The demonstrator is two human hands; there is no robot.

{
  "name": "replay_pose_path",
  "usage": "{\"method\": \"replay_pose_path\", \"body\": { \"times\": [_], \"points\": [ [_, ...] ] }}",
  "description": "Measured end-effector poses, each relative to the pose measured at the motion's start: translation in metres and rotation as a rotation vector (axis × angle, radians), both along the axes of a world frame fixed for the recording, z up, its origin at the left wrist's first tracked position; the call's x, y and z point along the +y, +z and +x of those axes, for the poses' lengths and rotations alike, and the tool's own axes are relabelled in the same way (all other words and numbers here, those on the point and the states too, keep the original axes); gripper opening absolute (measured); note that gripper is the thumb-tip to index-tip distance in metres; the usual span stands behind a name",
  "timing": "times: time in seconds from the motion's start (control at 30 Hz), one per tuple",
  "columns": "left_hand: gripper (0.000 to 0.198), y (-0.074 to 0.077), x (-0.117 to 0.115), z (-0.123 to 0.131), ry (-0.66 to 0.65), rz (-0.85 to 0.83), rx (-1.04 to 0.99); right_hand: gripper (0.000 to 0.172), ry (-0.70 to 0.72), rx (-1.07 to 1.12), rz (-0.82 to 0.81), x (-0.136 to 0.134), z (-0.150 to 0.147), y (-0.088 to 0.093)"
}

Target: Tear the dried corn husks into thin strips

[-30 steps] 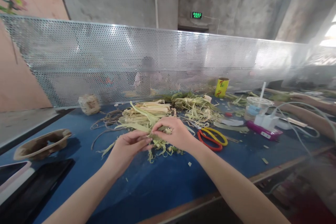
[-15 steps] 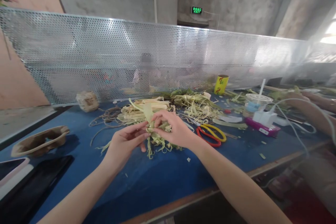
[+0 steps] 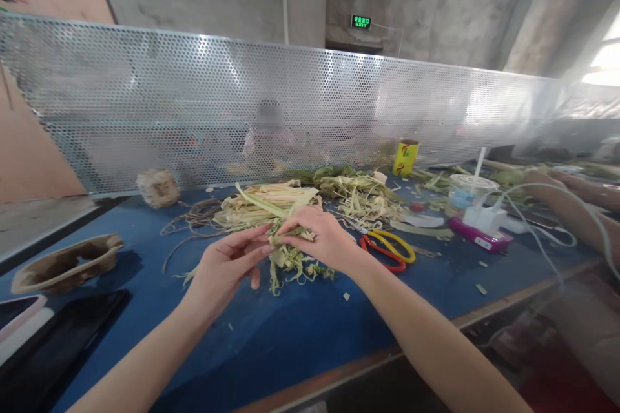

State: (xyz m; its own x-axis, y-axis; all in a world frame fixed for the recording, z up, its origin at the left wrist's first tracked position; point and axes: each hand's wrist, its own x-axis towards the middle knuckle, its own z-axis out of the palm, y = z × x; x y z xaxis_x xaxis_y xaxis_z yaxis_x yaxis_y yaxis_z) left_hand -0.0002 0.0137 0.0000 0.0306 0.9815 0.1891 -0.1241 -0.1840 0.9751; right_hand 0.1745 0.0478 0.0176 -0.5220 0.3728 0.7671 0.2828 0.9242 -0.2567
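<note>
1. L hand (image 3: 227, 261): thumb + forefinger pinch a small green leafy piece (image 3: 274, 240); other fingers loosely bent.
2. R hand (image 3: 322, 242): thumb + fingertips also close on the piece, right beside L fingertips; hands near each other, not flat together.
3. Piece is between both sets of fingertips, approx. mid-worktop (image 3: 295, 329), just above curled green shreds (image 3: 290, 261); its detail is mostly hidden.
4. Change: pale wide strip (image 3: 304, 199) now leans R behind R hand; it stood upright 0.5 s ago & pointed L 1 s ago. Lower end hidden, so can't tell exactly how it joins the piece.
5. Meaning (my read): strip is prob. being turned round the piece, w/ L steadying & R guiding.
6. No change nearby: dry stalk bundle (image 3: 235, 214) beyond hands; scissors (image 3: 387, 250) lie to R, untouched.
</note>
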Motion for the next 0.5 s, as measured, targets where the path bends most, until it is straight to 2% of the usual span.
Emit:
{"method": "replay_pose_path", "body": {
  "times": [0.1,0.17,0.33,0.43,0.5],
  "points": [
    [0.037,-0.0023,0.0006,0.0001,-0.020,0.004,0.013,0.005,0.016,0.034,0.030,0.0005,-0.0030,-0.0028],
    [0.036,-0.0036,0.0001,0.0004,-0.027,-0.007,0.020,0.007,-0.022,0.045,0.028,0.0005,-0.0049,-0.0047],
    [0.035,-0.0063,-0.0007,0.0016,-0.033,-0.030,-0.001,0.011,-0.058,-0.015,0.049,0.0015,-0.0083,-0.0080],
    [0.034,-0.0066,0.0008,0.0023,-0.006,-0.044,-0.057,0.011,-0.097,-0.026,0.092,-0.0002,-0.0081,-0.0085],
    [0.034,-0.0043,0.0017,0.0027,0.037,-0.070,-0.123,0.017,-0.150,0.055,0.134,-0.0024,-0.0058,-0.0088]
  ]
}}
